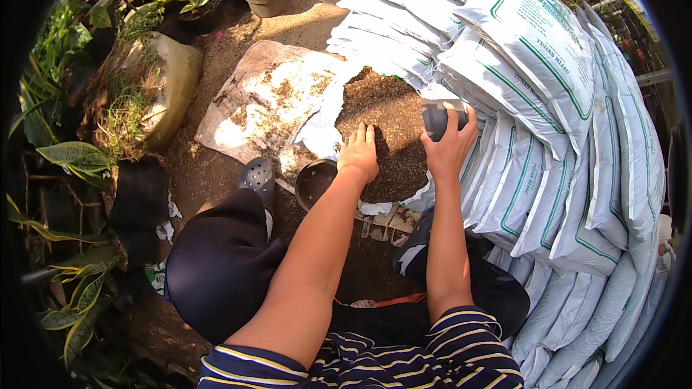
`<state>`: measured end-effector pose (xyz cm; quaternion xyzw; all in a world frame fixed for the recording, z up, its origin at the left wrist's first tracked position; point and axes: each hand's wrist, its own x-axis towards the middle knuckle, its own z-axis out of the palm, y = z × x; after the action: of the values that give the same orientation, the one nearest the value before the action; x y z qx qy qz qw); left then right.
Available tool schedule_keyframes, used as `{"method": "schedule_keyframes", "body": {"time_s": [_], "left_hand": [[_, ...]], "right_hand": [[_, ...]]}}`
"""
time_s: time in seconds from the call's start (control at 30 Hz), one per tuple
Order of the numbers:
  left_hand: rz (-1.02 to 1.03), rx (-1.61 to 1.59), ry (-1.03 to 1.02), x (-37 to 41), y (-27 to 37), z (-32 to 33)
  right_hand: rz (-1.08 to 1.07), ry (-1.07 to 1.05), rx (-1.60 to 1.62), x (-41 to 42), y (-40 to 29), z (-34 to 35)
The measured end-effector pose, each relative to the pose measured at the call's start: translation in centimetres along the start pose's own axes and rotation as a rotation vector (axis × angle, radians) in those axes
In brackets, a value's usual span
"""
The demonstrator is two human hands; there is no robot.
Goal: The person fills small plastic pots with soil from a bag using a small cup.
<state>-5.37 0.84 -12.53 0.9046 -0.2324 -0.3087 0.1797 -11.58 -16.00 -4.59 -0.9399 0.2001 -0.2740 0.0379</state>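
Note:
In front of me lies an opened white plastic sack [323, 128] filled with brown, loose planting medium [392, 159]. My left hand [359, 154] is spread palm down at the left part of the medium, fingers pointing away from me, and grips nothing. At the sack's right side, my right hand [451, 143] holds a small black plastic pot [436, 114] by its side, the pot tipped over. Whether the pot has anything inside cannot be seen. A round dark pot [313, 181] stands on the ground just left of my left forearm.
Filled white sacks [540, 81] are stacked high along the right. A flattened, soil-strewn sack [254, 97] lies on the ground beyond my shoe [258, 175]. Potted plants [266, 0] stand at the upper left, near a yellowish sack [175, 86] with plants; variegated leaves [73, 156] reach in from the left.

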Motion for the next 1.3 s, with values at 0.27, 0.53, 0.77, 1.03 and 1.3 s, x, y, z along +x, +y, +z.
{"method": "schedule_keyframes", "body": {"time_s": [0.27,0.53,0.77,1.03,1.3], "left_hand": [[-0.061,-0.077,0.065,0.9,0.5,0.2],[0.019,-0.251,-0.03,1.4,2.5,1.5],[0.122,-0.185,0.031,1.4,2.5,2.2],[0.024,-0.244,0.206,0.9,2.7,2.1],[0.056,-0.303,0.366,2.0,0.6,1.1]], "right_hand": [[0.565,-0.371,-0.012,-6.2,6.3,8.8],[0.888,-0.446,0.221,-6.1,1.8,10.8],[0.766,-0.175,0.586,-4.1,5.7,7.2],[0.022,0.082,0.18,-1.6,1.4,-0.1],[-0.136,0.244,0.127,-2.5,3.0,2.3]]}}
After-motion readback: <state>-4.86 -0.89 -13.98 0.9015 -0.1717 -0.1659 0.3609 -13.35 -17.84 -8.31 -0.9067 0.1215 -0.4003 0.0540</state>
